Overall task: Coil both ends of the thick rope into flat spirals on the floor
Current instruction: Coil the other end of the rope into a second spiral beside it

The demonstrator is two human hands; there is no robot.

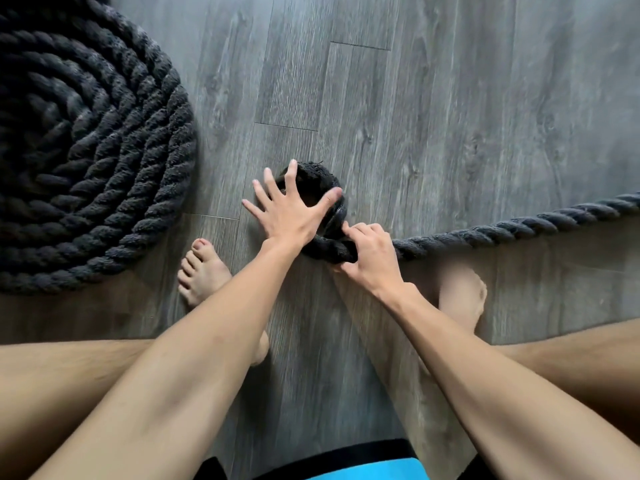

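We saw the dark rope running in from the right edge across the grey plank floor to a small first loop just ahead of the person's bare feet. The left hand lay flat over that loop with its fingers spread wide apart, the thumb resting on the loop's right side; it pressed down and gripped nothing. The right hand was closed around the rope where it entered the loop, fingers curled over the top and thumb beneath. At the left a large finished spiral of the same rope lay flat on the floor, many turns packed tight, its near rim just beside the left foot. The right foot was blurred. Spiral and loop lay apart, with bare floor between.
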